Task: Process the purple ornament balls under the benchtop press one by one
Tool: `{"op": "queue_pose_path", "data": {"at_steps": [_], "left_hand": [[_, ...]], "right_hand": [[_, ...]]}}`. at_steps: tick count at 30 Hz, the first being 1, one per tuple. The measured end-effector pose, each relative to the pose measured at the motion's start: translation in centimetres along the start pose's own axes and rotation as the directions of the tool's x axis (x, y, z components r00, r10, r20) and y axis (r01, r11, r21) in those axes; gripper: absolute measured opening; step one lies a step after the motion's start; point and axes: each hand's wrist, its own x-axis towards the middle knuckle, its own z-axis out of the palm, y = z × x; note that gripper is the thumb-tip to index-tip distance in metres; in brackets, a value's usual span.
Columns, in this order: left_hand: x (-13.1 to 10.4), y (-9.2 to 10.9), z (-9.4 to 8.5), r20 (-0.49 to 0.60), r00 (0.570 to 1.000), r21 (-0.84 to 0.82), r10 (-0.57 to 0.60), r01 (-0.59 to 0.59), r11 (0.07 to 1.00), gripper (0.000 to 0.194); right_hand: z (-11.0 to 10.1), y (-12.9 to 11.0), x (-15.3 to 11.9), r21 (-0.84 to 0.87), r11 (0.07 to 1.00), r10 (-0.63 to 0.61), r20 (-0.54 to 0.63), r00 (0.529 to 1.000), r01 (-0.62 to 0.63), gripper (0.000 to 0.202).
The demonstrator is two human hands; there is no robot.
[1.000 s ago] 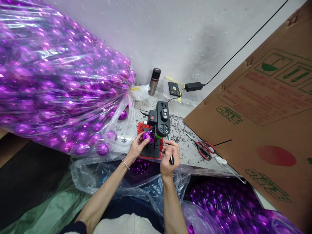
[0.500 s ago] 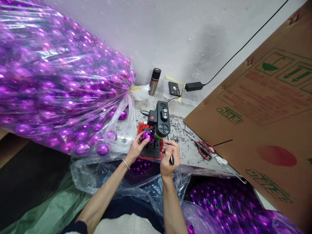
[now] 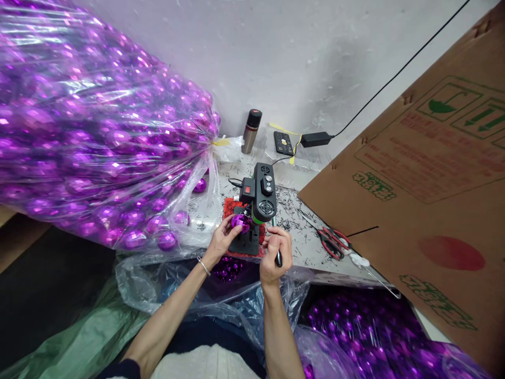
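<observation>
A shiny purple faceted bauble (image 3: 240, 223) is pinched in the fingers of my left hand (image 3: 222, 241), under the head of a small black bench drill press (image 3: 265, 192). My right hand (image 3: 276, 251) is wrapped round the black-gripped lever (image 3: 279, 259) on the right side of the machine. The machine's slotted black base (image 3: 245, 245) stands on a red mat (image 3: 229, 207). The bauble's upper edge is by the machine's chuck; whether the two touch I cannot tell.
A big clear bag of purple baubles (image 3: 118, 139) leans at left. Red-handled scissors (image 3: 333, 243) lie at right beside a large cardboard box (image 3: 418, 173). A flask (image 3: 251, 131), phone (image 3: 283, 143) and power adapter (image 3: 316, 139) sit behind. Black shavings litter the tabletop (image 3: 303, 247). An opened plastic bag (image 3: 145, 273) hangs below.
Both hands keep their holds on the bauble and the lever. The whole view has shifted very slightly; nothing else visibly differs.
</observation>
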Motion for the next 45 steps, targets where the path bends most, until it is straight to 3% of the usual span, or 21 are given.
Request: {"op": "queue_pose_path", "data": {"at_steps": [45], "left_hand": [[0.48, 0.25, 0.1, 0.004, 1.0, -0.021, 0.003, -0.003, 1.0, 0.075]], "right_hand": [[-0.08, 0.05, -0.1, -0.004, 1.0, 0.015, 0.018, 1.0, -0.014, 0.029]]}}
